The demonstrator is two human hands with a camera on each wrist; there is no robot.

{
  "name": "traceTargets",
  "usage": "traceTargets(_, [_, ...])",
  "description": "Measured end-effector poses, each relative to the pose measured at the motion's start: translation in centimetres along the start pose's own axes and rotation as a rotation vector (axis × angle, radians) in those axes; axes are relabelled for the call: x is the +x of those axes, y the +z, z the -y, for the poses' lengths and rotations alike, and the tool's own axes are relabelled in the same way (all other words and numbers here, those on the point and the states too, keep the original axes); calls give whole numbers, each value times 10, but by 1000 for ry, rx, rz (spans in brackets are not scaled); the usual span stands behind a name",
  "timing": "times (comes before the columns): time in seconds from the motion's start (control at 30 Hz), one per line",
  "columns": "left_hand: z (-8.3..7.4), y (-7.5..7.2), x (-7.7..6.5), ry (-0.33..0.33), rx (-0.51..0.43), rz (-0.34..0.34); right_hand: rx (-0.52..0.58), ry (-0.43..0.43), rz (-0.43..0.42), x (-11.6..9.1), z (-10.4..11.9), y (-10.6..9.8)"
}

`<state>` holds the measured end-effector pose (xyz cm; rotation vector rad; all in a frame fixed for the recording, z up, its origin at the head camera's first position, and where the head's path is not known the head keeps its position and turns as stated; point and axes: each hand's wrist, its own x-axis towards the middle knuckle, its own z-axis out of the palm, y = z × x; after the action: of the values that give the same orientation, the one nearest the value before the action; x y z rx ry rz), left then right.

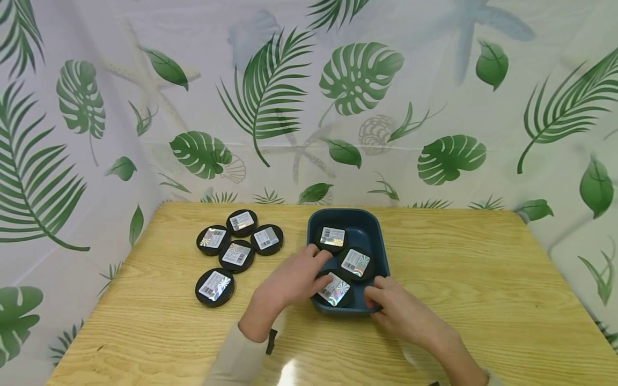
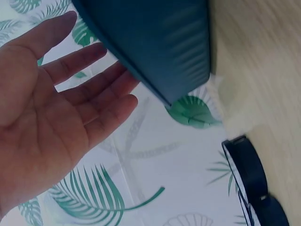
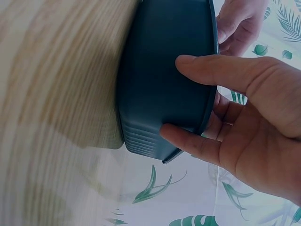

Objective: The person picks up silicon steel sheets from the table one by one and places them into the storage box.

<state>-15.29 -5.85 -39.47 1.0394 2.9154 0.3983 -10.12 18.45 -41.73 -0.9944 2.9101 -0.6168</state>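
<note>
A dark blue rectangular bin (image 1: 358, 236) stands on the table, holding three black round discs with shiny labels, one at the back (image 1: 333, 237), one in the middle (image 1: 356, 262) and one in front (image 1: 334, 289). My left hand (image 1: 295, 274) reaches over the bin's left rim with its fingers loosely extended, the fingertips above the front disc. In the left wrist view, the fingers of that hand (image 2: 51, 103) pass over the rim. My right hand (image 1: 398, 308) grips the near right corner; in the right wrist view its thumb (image 3: 207, 68) lies on the outer wall and other fingers go inside.
Several more black labelled discs lie to the left of the bin, among them a front one (image 1: 214, 288) and a back one (image 1: 242, 222). A leaf-patterned cloth (image 1: 289, 107) hangs behind the wooden table (image 1: 463, 257).
</note>
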Motion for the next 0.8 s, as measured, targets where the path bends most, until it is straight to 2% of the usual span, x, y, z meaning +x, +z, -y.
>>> traceTargets(0.33, [21,-21,-11,-124,-113,-100,8,12,5,-1,1,0])
traceTargets(0.6, [48,-34,-28,-243,-146,-181,4,16,7,-1,1,0])
traceTargets(0.8, [66,-41,-40,-425,-134,-133,2,19,13,-1,1,0])
